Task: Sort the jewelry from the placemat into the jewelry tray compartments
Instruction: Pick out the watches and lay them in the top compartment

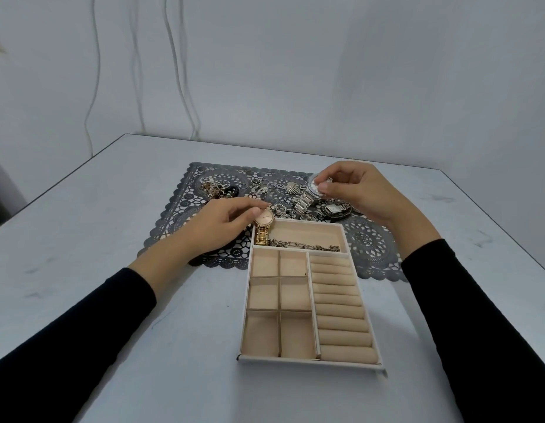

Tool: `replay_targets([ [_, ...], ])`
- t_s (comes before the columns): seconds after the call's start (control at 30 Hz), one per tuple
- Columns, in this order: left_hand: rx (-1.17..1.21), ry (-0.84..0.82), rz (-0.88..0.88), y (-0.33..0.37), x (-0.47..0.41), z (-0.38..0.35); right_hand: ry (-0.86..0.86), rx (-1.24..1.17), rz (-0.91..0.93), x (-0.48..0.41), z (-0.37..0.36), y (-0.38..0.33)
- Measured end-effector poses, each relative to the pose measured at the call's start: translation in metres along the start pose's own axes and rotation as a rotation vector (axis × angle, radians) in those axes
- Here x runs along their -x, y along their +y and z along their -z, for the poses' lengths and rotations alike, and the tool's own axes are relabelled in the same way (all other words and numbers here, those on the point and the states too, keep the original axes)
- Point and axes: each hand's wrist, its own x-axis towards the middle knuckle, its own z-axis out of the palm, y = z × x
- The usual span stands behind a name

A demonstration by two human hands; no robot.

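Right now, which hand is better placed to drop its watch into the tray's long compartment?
Left, likely: left hand holds the gold watch at that compartment's rim; right hand holds the silver watch over the placemat.

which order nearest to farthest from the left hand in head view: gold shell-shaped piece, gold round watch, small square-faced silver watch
1. Gold round watch, held by the left hand.
2. Gold shell-shaped piece, mid placemat.
3. Small square-faced silver watch, farther right.

A gold watch [263, 222] drapes over the far-left rim of the beige jewelry tray [295, 362], its strap inside the wide far compartment. There a chain [304, 245] lies along the near wall. A silver watch [304, 201] hangs raised above the dark lace placemat [372, 242], which is strewn with rings [261, 190].
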Motion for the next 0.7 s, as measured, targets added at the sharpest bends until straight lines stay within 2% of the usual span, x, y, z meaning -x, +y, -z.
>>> replay_targets([
  [0.3,-0.041,-0.003,-0.028,-0.001,0.003,-0.001,0.007,0.002,-0.001,0.004,-0.005,-0.004],
  [0.5,-0.203,0.054,0.025,-0.004,0.019,0.002,-0.005,-0.004,0.015,0.007,-0.007,-0.006],
  [0.7,-0.365,-0.032,0.059,-0.01,0.035,0.005,-0.058,-0.003,0.03,0.011,-0.013,-0.012],
])
